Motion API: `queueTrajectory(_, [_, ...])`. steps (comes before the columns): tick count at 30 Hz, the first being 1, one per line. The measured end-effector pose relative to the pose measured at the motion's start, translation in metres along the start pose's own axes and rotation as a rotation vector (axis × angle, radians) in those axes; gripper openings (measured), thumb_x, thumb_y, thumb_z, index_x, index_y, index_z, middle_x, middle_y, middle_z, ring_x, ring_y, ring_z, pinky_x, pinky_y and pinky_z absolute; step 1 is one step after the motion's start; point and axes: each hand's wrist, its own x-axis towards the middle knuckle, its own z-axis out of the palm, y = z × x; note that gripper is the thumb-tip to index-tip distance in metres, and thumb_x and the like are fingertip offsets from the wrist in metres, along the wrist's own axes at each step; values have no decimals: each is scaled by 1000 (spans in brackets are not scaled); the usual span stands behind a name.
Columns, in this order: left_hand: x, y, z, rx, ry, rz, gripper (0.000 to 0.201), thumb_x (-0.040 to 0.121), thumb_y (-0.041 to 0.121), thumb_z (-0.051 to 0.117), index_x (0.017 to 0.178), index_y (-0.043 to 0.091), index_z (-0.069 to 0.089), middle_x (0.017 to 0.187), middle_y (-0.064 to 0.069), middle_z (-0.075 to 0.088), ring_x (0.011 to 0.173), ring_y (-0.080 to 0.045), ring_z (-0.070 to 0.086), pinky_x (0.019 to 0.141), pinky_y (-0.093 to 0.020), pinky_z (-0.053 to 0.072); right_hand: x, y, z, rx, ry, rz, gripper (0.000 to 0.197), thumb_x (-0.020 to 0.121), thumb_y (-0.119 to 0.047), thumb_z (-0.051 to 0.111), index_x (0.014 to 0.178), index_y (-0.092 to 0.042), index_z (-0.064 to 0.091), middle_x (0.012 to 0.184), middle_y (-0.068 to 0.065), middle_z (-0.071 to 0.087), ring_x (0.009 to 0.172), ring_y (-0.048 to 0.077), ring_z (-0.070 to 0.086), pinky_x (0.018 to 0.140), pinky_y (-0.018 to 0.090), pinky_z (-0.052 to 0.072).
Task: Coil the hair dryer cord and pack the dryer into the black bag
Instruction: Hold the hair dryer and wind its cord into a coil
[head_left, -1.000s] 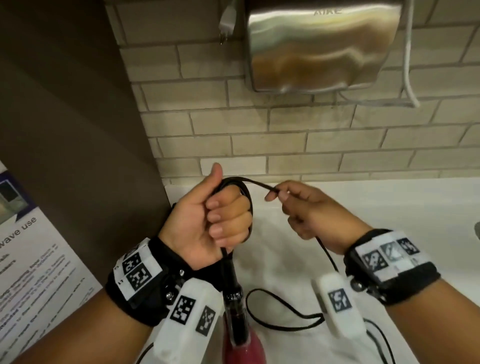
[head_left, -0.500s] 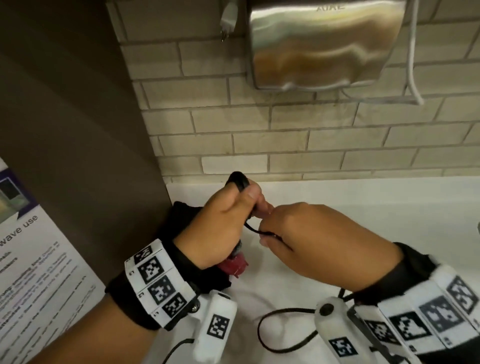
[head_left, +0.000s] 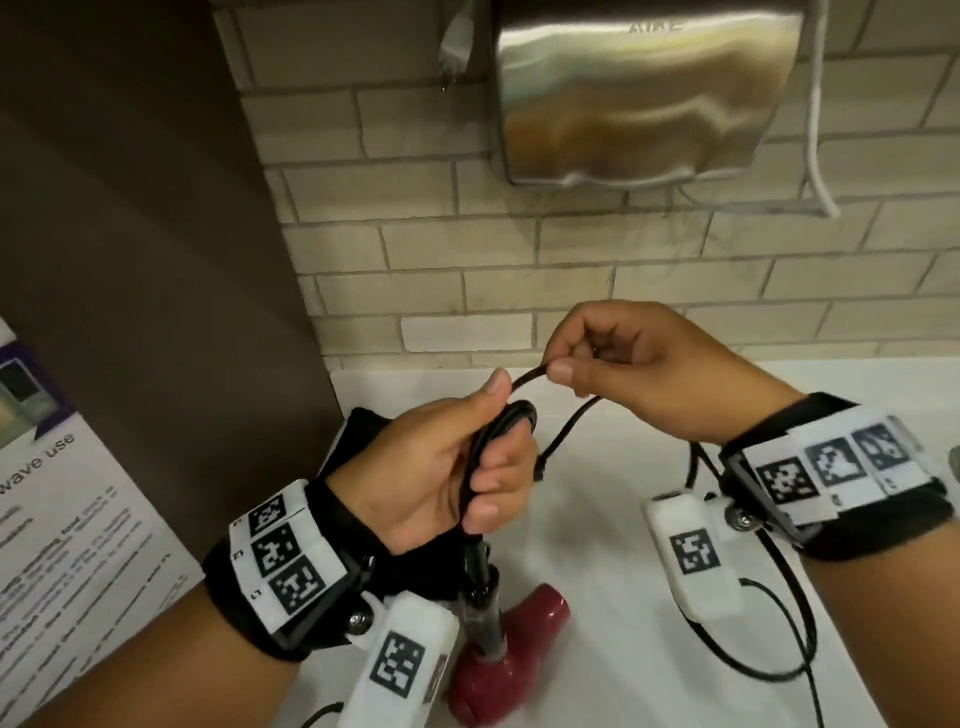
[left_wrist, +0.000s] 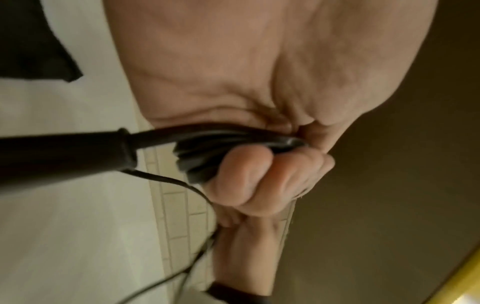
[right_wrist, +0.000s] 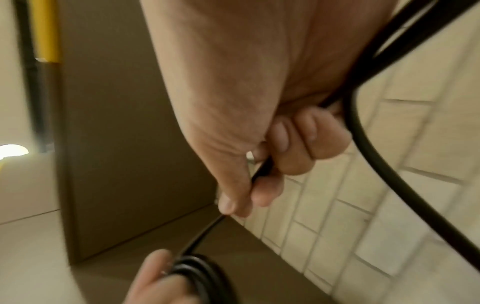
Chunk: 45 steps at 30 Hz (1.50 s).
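Gripping several loops of the black cord (head_left: 498, 447), the left hand (head_left: 431, 478) has its fingers curled tight around the bundle, with the thumb lying along the top. Below this fist the hair dryer (head_left: 498, 660) hangs by its black handle, and its dark red body is over the white counter (head_left: 597, 519) (I cannot tell if it touches the surface). The right hand (head_left: 639, 374) is up and to the right of the left one, near the brick wall (head_left: 519, 260), and pinches one strand of the cord between thumb and forefinger, the other fingers folded in. From this pinch the strand runs short and almost tight to the coil. The free part of the cord falls in a loose curve under the right wrist onto the counter. A piece of the black bag (head_left: 358, 431) shows behind the left hand on the counter. A steel hand dryer (head_left: 639, 98) is fixed on the wall above.
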Motion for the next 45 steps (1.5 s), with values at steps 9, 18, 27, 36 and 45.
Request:
queueTrajectory(9, [-5,13,-10,-470,-183,246,46,101,41,33,63,17,37,57,1,31,49,-14,31,47,-26,28,-34,60,57,-66,-145,177,29,105,-34,44,85,-22,61,57,-10,48,55,6,46,60,22,42])
queueTrajectory(18, [7,13,-15,-73,301,458,40,104,33,36,80,9,59,103,-17,71,125,-38,61,110,-46,44,-51,5,58,-582,-316,51,12,105,-35,37,111,-31,48,99,-8,65,82,17,63,74,39,54])
queueTrajectory(27, [16,12,13,835,423,64,40,102,39,40,75,12,55,67,-9,62,60,-18,60,65,-36,48,-32,-49,17,-818,-128,-325,17,92,-39,54,94,-37,70,82,-16,65,63,7,58,54,23,44])
queueTrajectory(36, [3,25,-4,290,5,-258,62,94,64,36,63,11,44,56,-6,42,38,-13,32,40,-28,21,-7,-24,9,-485,-75,-215,27,87,-54,58,81,-28,65,61,-14,58,56,8,55,53,27,46])
queueTrajectory(45, [-12,17,-14,-187,-263,-135,52,99,43,48,59,13,33,53,-4,29,37,-13,20,39,-29,13,-23,18,24,-31,-95,36,45,90,-53,55,64,-17,63,52,-4,50,50,7,45,54,18,39])
